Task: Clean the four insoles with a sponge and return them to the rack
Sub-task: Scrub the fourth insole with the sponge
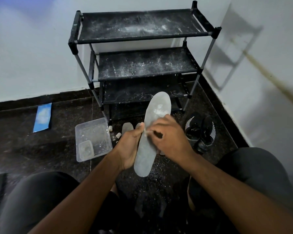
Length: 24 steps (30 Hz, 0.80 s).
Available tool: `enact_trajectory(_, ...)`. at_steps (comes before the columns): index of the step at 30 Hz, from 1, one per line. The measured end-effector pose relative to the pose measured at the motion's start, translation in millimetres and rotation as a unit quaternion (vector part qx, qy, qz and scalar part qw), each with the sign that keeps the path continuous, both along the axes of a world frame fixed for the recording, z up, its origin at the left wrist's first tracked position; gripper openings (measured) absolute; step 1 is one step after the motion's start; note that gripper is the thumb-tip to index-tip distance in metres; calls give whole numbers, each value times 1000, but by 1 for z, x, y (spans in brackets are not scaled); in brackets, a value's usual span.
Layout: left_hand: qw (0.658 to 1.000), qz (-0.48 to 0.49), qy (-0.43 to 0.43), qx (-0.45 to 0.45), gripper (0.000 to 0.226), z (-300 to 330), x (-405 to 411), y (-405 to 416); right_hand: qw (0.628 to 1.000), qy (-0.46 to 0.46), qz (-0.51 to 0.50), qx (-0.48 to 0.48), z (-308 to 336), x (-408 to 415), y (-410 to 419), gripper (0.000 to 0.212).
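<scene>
Fingers of L hand (130, 146) grip grey insole (152, 130) at frame centre, steadying it; R hand (167, 137) fingers curl, pinching sponge (156, 133) w/ surface. Rack (142, 53) behind, upper centre.

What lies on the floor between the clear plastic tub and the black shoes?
Head view: grey insoles lying on the floor, small white pieces, with the held insole and both hands overlapping that stretch.

Home corner: shoe rack (142, 48), sneakers (200, 129)

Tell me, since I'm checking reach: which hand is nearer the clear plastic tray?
Left. The left hand is just right of the tray; the right hand is beyond the insole.
</scene>
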<state>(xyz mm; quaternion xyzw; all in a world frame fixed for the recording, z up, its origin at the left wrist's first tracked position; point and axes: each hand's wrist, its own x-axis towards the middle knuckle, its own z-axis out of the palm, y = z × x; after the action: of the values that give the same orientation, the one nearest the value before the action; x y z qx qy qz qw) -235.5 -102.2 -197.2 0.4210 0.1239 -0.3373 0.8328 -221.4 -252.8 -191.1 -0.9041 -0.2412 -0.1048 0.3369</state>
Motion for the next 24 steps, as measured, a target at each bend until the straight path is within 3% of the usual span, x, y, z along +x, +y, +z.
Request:
enact_trajectory(3, 1000, 19, 14, 21, 50, 0, 4, -1, 997, 19, 71, -34, 0, -7, 4, 11)
enact_trajectory(7, 1000, 4, -13, 26, 53, 5, 5, -5, 997, -4, -81, -11, 2, 9, -8, 12)
enact_trajectory(12, 997, 49, 7, 54, 50, -2, 10, -1, 995, 24, 83, -50, 1, -8, 3, 14)
enact_trajectory(17, 999, 24, -2, 32, 46, 4, 11, -4, 994, 13, -103, -32, 3, 12, -14, 15)
enact_trajectory(22, 997, 65, 3, 45, 48, 0, 12, -3, 997, 48, 53, -38, 1, -9, 2, 14)
enact_trajectory(24, 997, 65, -3, 38, 50, -1, 13, -6, 998, 31, 29, -47, 1, -3, 0, 15)
